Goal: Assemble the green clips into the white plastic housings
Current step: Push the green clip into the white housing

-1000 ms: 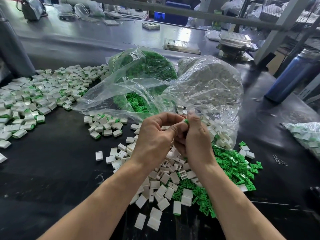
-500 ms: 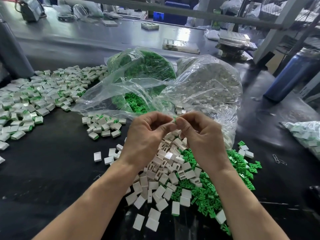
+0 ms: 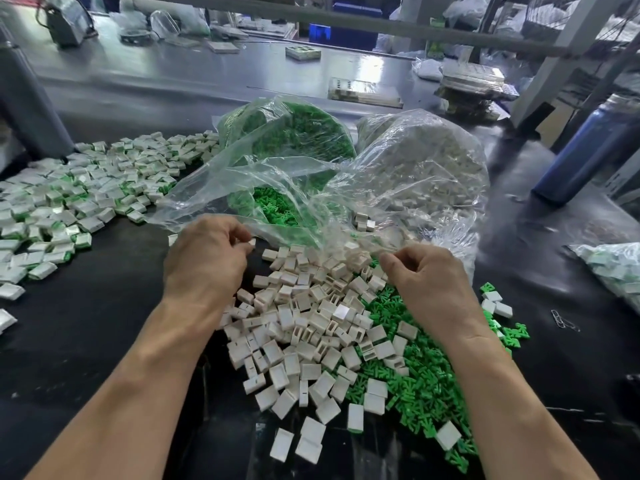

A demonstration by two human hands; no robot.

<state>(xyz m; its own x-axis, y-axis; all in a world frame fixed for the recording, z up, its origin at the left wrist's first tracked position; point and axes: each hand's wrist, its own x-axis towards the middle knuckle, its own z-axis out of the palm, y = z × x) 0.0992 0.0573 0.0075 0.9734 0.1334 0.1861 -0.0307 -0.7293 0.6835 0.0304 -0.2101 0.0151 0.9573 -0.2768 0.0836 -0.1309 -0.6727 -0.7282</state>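
My left hand [image 3: 204, 265] hovers over the left edge of the heap of loose white housings [image 3: 311, 327], its fingers curled, and it pinches one white housing [image 3: 252, 242] at its fingertips. My right hand [image 3: 427, 278] hangs apart from it, above the spot where the white heap meets the pile of green clips [image 3: 419, 379]. Its fingers are loosely curled and the thumb points left; I see nothing in it. Both piles lie on the black table in front of me.
Two clear plastic bags lie behind the piles, one of green clips [image 3: 291, 133], one of white housings [image 3: 419, 161]. Several assembled white-and-green pieces [image 3: 79, 199] spread across the left. Another filled bag [image 3: 613, 268] lies at the right edge, near a blue bottle [image 3: 588, 147].
My hands, pressed together over the pile before, have parted. The left moved left with a white housing; the right dropped lower and to the right over the piles.
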